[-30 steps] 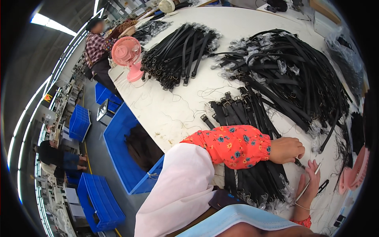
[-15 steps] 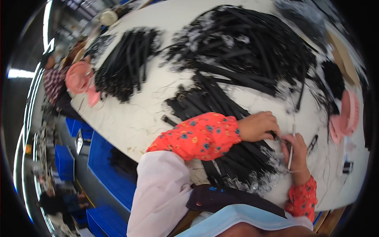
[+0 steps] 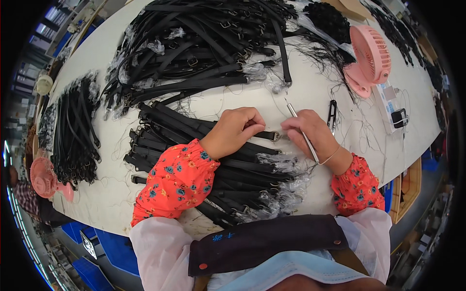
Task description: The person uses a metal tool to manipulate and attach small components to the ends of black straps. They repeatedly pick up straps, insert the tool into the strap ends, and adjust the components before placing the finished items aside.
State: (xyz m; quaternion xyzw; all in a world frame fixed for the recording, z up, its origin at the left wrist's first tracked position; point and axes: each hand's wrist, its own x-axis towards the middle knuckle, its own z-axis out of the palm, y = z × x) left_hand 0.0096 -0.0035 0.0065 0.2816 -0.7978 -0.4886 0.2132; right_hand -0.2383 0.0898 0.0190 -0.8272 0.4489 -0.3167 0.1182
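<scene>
White table (image 3: 242,99); left hand (image 3: 234,131) pinching black strap (image 3: 266,135), right hand (image 3: 314,132) curled around slim tool (image 3: 307,140).

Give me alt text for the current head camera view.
A person's left hand is at a black strap near its buckle while the right hand holds a silver pen-like tool over a white table. Bundled black straps lie beneath, a bigger strap heap beyond, and a pink fan at right.

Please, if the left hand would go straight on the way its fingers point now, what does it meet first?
Probably the right hand, across a small gap; the metal buckle of a black strap lies slightly below that line in the picture, though depth is unclear.
</scene>
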